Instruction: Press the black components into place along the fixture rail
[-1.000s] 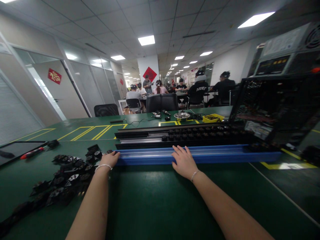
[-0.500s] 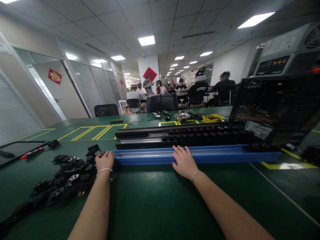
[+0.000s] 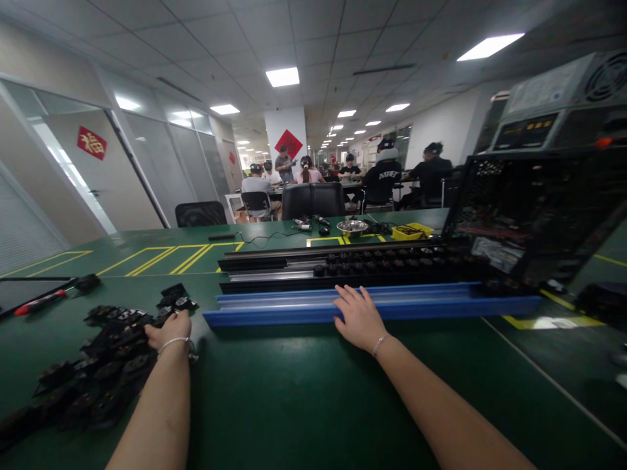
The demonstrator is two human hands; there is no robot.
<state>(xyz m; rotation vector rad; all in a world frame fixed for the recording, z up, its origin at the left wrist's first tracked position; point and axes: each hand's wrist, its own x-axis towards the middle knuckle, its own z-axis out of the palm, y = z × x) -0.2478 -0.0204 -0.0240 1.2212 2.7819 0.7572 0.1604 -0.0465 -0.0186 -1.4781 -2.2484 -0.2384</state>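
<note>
A long blue channel rail (image 3: 274, 314) lies crosswise in front of me, with dark modules (image 3: 509, 287) inside its right end. My right hand (image 3: 360, 320) rests across the rail's middle, fingers spread over its near wall. To the left is a loose pile of small black modules (image 3: 105, 365), some with pale metal on their faces. At the pile's right side is my left hand (image 3: 169, 329), its fingers bent and partly hidden by the hand itself. Whether it grips one of these modules I cannot make out.
Black rails (image 3: 274, 262) with rows of modules lie behind the blue one. An open computer case (image 3: 529, 209) stands right. Farther back are a metal bowl (image 3: 351, 227) and a yellow tray (image 3: 411, 232). A red-handled tool (image 3: 42, 302) lies left. People sit at a distant table.
My left hand has moved left and slightly down, from the blue rail's left end to the module pile. My right hand stays on the rail. The view has shifted slightly.
</note>
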